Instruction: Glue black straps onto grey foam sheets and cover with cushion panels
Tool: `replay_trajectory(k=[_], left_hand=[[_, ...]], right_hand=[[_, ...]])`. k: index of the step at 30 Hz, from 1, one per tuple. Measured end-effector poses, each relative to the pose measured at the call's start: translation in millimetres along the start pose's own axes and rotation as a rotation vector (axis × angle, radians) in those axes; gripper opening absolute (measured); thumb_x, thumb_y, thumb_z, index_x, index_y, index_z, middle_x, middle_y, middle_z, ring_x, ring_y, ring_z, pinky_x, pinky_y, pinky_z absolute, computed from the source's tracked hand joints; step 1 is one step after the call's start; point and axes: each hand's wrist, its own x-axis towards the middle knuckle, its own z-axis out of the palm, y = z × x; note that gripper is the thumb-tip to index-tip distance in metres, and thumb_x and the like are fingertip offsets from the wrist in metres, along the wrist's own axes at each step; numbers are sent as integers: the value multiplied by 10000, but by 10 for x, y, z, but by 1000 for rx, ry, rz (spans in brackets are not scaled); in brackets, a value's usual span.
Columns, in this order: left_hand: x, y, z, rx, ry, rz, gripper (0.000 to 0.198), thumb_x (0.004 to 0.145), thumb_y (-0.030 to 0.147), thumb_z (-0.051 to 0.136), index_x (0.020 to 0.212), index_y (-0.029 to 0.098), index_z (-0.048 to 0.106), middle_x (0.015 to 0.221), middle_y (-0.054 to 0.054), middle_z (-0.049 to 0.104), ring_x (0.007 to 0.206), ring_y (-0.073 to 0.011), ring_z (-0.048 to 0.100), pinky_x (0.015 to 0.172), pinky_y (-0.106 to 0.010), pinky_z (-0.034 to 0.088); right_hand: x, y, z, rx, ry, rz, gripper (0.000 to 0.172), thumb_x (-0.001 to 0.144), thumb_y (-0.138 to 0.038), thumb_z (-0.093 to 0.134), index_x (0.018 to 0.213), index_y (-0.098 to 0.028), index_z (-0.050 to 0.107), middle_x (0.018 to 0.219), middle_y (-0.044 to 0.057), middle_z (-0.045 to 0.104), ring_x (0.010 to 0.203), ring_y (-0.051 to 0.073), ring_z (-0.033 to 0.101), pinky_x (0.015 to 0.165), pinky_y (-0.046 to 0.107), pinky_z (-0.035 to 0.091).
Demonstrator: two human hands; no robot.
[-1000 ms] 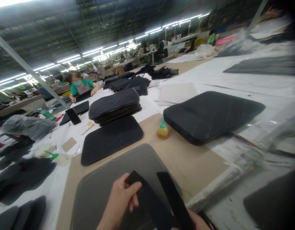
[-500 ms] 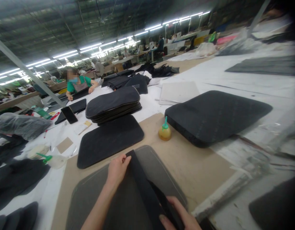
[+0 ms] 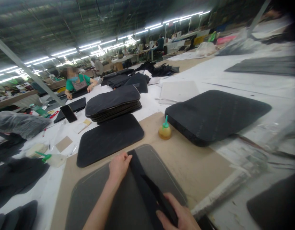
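Observation:
A black fabric strip (image 3: 140,172) runs lengthwise over a dark grey panel (image 3: 99,191) with rounded corners and a pale line near its edge. At the strip's far end, my left hand (image 3: 119,166) pinches its edge between thumb and fingers. Lower right, my right hand (image 3: 177,212) is closed around a long black piece (image 3: 162,199) that narrows to a point lying over the strip. Whether this piece is a folded part of the strip or a separate item, I cannot tell.
Brown board (image 3: 200,169) lies under the panel. A squeeze bottle (image 3: 164,129) of amber liquid stands beyond it, beside a thick black padded panel (image 3: 214,115). Further left are a flat black panel (image 3: 111,139), a stack of black panels (image 3: 114,103) and a phone (image 3: 68,113). A co-worker (image 3: 78,83) sits opposite.
My right hand has moved slightly forward and left, and the pointed black piece reaches further along the strip. My left hand keeps its pinch at nearly the same spot.

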Motion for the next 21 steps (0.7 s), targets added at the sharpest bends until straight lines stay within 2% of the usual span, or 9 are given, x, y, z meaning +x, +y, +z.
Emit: replay_trajectory(k=[4, 7, 11, 17, 19, 21], left_hand=[[-24, 26, 0, 46, 13, 6, 347, 955, 511, 473, 804, 248, 643, 759, -45, 705, 790, -241, 664, 641, -286, 352], [-32, 33, 1, 61, 16, 0, 351, 963, 512, 461, 823, 249, 647, 776, -47, 717, 809, -238, 673, 656, -286, 372], [-18, 34, 5, 76, 27, 4, 352, 963, 517, 466, 830, 247, 648, 800, -48, 726, 815, -231, 677, 661, -280, 379], [-27, 22, -5, 120, 50, 43, 347, 969, 508, 477, 825, 237, 639, 806, -51, 715, 819, -229, 662, 674, -288, 383], [-65, 25, -9, 138, 69, 75, 337, 974, 515, 466, 910, 232, 637, 877, -64, 708, 832, -236, 648, 697, -306, 397], [-112, 41, -5, 152, 105, 132, 331, 988, 491, 445, 1078, 220, 612, 1054, -101, 685, 942, -255, 623, 752, -335, 415]], right_hand=[[-22, -18, 50, 58, 39, 37, 387, 798, -560, 626, 1009, -237, 627, 683, -4, 682, 612, 186, 662, 471, 218, 438], [-45, -29, 52, 75, -10, 47, 384, 831, -564, 591, 1002, -221, 604, 668, -17, 657, 468, 136, 565, 405, 212, 379], [-63, -109, 37, 107, -31, 91, 388, 854, -573, 562, 1007, -216, 568, 592, -62, 568, 374, 103, 473, 383, 209, 351], [-69, -230, 20, 111, -65, 132, 354, 865, -510, 555, 1030, -198, 541, 500, -97, 498, 358, 114, 477, 385, 211, 372], [-80, -247, 7, 98, -70, 123, 321, 871, -482, 562, 1021, -199, 542, 466, -107, 476, 357, 118, 480, 393, 210, 382], [-97, -259, -7, 78, -65, 109, 289, 885, -455, 562, 1023, -201, 544, 446, -111, 470, 364, 120, 488, 402, 207, 389]])
